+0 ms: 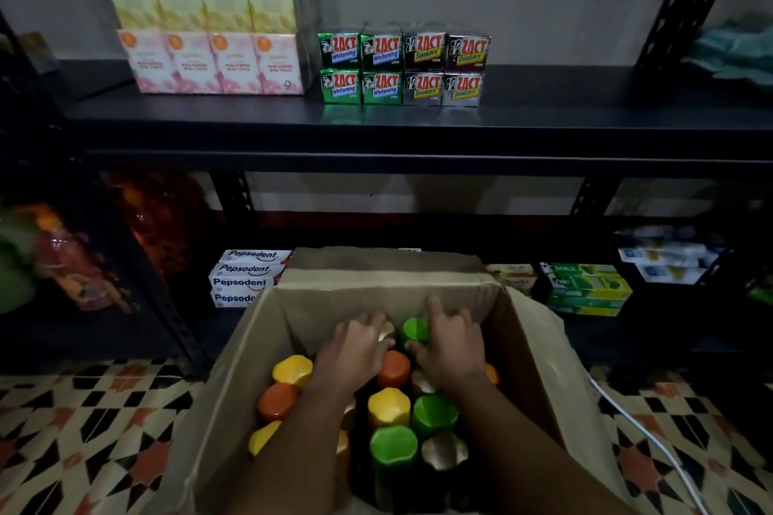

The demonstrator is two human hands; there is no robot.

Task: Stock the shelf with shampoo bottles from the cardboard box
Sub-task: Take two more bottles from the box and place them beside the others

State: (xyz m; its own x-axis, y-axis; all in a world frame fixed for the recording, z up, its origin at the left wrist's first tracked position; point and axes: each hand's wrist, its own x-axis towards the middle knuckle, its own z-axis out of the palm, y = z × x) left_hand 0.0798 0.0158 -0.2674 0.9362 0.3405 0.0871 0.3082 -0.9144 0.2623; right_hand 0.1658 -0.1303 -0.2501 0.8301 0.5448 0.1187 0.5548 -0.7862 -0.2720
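An open cardboard box (293, 318) sits on the patterned floor (83, 431) in front of a dark metal shelf (376, 130). Its flaps are folded outward. Inside, shampoo bottles (389, 410) stand upright and close together, only their caps showing: yellow, orange, green and gold.

Both hands reach down into the far end of the box. The left hand (359, 347) lies over a gold cap (387, 330), its fingers curled around it, with the thumb side near an orange cap (393, 368). The right hand (454, 343) has its thumb and fingers curled around a green cap (414, 330), with the index finger stretched up toward the box's far wall. The two hands are just beside each other, nearly touching.

On the upper shelf board stand Zact boxes (401, 69), two rows high, and to their left stacked tissue packs (209, 63) in pink, yellow and blue. The board to the right of the Zact boxes is bare. On the lower level behind the box lie Pepsodent cartons (244, 276) in a stack, and green cartons (585, 288) to the right. Red and orange bottles (75, 263) show dimly at far left. A white cable (652, 443) runs across the floor on the right.
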